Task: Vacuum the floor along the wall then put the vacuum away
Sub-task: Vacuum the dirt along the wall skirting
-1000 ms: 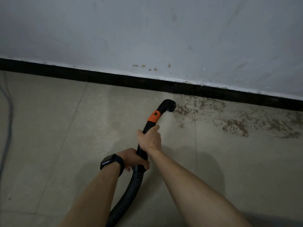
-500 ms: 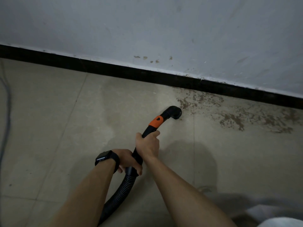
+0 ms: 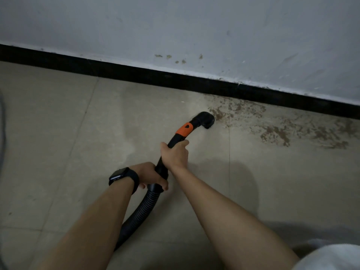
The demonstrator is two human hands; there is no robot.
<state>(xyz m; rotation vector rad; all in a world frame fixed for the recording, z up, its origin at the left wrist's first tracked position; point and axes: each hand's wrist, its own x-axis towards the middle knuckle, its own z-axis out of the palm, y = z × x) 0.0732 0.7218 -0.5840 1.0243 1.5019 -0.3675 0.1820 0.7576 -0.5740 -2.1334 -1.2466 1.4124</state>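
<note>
One black ribbed vacuum hose [image 3: 144,209] rises from the bottom edge, its lower end hidden behind the left forearm. Two hands hold it. The left grip [image 3: 150,175], one watch [image 3: 118,175] at its wrist, curls tight round the hose cuff, well back from the black skirting [image 3: 136,73]. The right grip [image 3: 175,154] wraps the smooth tube nearer the skirting, just below one orange collar [image 3: 184,130]. One bent nozzle [image 3: 205,119] points down at the tiled floor [image 3: 68,133] close to the skirting, at the edge of a brown dirt patch [image 3: 272,125] that runs along it — the nozzle mouth itself is hidden.
</note>
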